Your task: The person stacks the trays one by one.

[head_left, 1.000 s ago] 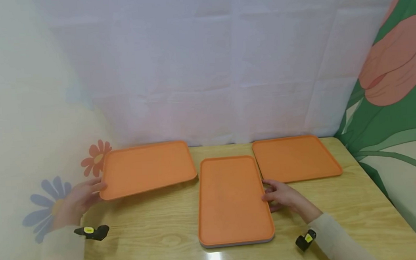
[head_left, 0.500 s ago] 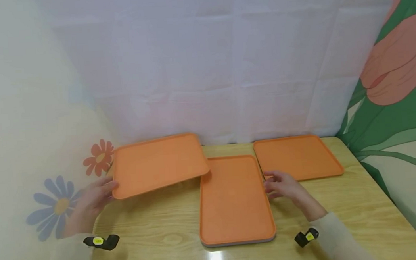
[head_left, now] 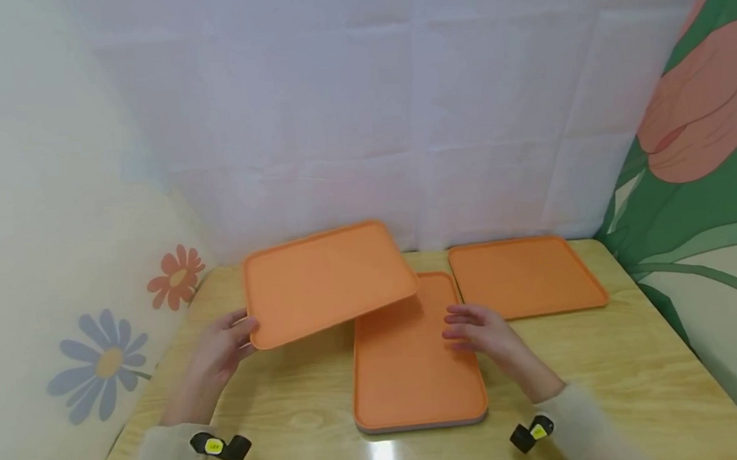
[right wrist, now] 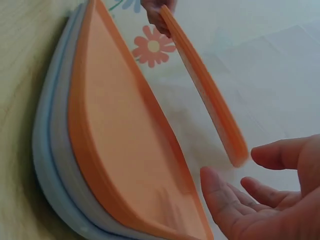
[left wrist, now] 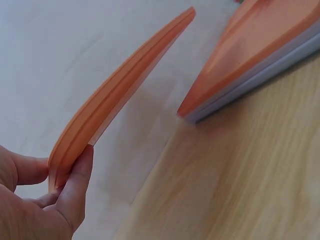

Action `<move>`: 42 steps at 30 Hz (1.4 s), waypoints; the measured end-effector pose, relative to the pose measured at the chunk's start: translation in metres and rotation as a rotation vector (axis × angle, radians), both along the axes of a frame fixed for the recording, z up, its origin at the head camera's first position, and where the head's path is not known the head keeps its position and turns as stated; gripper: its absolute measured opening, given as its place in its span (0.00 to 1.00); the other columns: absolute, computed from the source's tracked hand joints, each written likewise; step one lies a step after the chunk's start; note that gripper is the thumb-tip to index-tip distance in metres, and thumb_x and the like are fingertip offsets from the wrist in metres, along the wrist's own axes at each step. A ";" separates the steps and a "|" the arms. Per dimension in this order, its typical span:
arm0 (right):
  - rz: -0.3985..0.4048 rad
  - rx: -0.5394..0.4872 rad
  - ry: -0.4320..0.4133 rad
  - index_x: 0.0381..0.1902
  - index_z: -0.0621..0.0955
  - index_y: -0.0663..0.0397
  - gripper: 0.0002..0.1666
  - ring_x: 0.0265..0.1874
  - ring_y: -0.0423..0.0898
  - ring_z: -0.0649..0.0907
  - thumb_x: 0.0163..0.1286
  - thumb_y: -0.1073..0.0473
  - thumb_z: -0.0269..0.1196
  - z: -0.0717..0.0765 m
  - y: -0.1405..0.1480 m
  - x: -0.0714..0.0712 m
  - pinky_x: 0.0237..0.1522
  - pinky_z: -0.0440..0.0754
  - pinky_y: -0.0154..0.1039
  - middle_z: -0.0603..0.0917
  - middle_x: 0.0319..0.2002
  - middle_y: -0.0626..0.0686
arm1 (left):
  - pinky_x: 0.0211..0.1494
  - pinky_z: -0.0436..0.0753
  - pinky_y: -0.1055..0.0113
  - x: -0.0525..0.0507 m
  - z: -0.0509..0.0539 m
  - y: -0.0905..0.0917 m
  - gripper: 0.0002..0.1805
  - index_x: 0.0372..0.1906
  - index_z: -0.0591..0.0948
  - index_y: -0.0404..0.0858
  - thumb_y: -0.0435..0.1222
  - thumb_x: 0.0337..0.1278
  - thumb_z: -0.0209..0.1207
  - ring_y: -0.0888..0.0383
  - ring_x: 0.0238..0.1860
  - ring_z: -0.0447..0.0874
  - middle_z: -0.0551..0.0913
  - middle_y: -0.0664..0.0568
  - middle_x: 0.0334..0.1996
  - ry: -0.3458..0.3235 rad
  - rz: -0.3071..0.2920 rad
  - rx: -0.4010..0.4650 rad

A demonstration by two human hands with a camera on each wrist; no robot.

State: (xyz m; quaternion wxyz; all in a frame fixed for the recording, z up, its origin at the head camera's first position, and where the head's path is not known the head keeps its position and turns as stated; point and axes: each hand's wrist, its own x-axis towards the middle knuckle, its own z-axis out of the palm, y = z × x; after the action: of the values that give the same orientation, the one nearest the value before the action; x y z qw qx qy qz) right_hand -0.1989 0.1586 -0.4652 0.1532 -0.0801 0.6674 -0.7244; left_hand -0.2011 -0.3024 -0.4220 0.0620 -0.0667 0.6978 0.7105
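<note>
My left hand pinches the left edge of an orange tray, thumb on one face and fingers on the other in the left wrist view. That tray is raised and tilted, its right end over a stack topped by another orange tray. Over the stack's right edge, my right hand has its fingers apart and nothing between them. The right wrist view shows the raised tray's far end close to the thumb and fingers of this hand, with a gap.
A third orange tray lies at the back right of the wooden table. Grey and bluish layers show under the stack's orange top. White cloth hangs behind the table, and painted walls stand at both sides.
The left hand has carried its tray rightward and higher, from beside the stack to partly over it. The right hand has come off the stack's right edge and moved slightly left and up.
</note>
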 end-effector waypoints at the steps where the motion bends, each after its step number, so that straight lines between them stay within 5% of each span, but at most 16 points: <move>1: -0.001 -0.018 -0.002 0.71 0.60 0.78 0.33 0.53 0.54 0.85 0.75 0.68 0.56 -0.001 -0.003 0.000 0.57 0.82 0.52 0.67 0.67 0.78 | 0.43 0.86 0.72 0.001 0.000 0.006 0.35 0.76 0.50 0.22 0.33 0.76 0.51 0.68 0.39 0.84 0.83 0.65 0.35 -0.001 0.000 0.008; 9: -0.028 -0.156 -0.052 0.73 0.59 0.74 0.35 0.56 0.56 0.84 0.76 0.64 0.57 -0.006 -0.033 0.010 0.57 0.82 0.54 0.67 0.68 0.73 | 0.45 0.86 0.71 0.009 0.001 0.052 0.33 0.76 0.52 0.25 0.30 0.75 0.51 0.66 0.40 0.84 0.83 0.62 0.36 -0.021 0.030 0.113; 16: -0.138 -0.334 -0.135 0.72 0.63 0.66 0.31 0.54 0.53 0.85 0.75 0.64 0.57 -0.003 -0.052 0.015 0.58 0.82 0.54 0.77 0.62 0.62 | 0.44 0.86 0.69 0.013 -0.004 0.085 0.31 0.74 0.54 0.26 0.28 0.73 0.52 0.64 0.39 0.84 0.84 0.60 0.35 -0.024 0.048 0.184; 23: -0.232 -0.541 -0.164 0.54 0.70 0.56 0.12 0.46 0.50 0.86 0.76 0.69 0.54 0.003 -0.060 0.015 0.55 0.84 0.52 0.84 0.43 0.52 | 0.43 0.86 0.68 0.016 -0.009 0.106 0.29 0.71 0.56 0.28 0.26 0.72 0.52 0.63 0.39 0.83 0.83 0.58 0.38 -0.011 0.049 0.222; 27: -0.270 -0.639 -0.196 0.49 0.69 0.51 0.10 0.43 0.48 0.86 0.75 0.69 0.53 0.007 -0.062 0.014 0.57 0.83 0.51 0.83 0.40 0.49 | 0.43 0.86 0.67 0.018 -0.012 0.118 0.26 0.68 0.58 0.31 0.25 0.71 0.52 0.62 0.40 0.83 0.81 0.55 0.41 0.011 0.036 0.231; 36: -0.368 -0.655 -0.227 0.77 0.52 0.46 0.38 0.39 0.44 0.82 0.76 0.70 0.51 0.009 -0.065 0.008 0.52 0.83 0.47 0.80 0.41 0.46 | 0.40 0.85 0.67 0.029 -0.027 0.153 0.26 0.67 0.57 0.26 0.22 0.68 0.51 0.60 0.39 0.81 0.73 0.46 0.47 0.036 0.040 0.242; 42: -0.418 -0.625 -0.224 0.78 0.51 0.47 0.42 0.38 0.43 0.79 0.73 0.72 0.53 0.009 -0.065 0.004 0.47 0.83 0.44 0.76 0.42 0.46 | 0.36 0.85 0.68 0.035 -0.033 0.166 0.24 0.65 0.58 0.28 0.22 0.68 0.51 0.61 0.37 0.82 0.74 0.48 0.45 0.049 0.056 0.243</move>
State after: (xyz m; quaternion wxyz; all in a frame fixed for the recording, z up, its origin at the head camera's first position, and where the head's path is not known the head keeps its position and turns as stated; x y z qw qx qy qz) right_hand -0.1945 0.0939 -0.4559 0.0424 0.0944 0.3954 -0.9126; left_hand -0.1665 -0.1366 -0.4549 0.0328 -0.0607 0.6056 0.7928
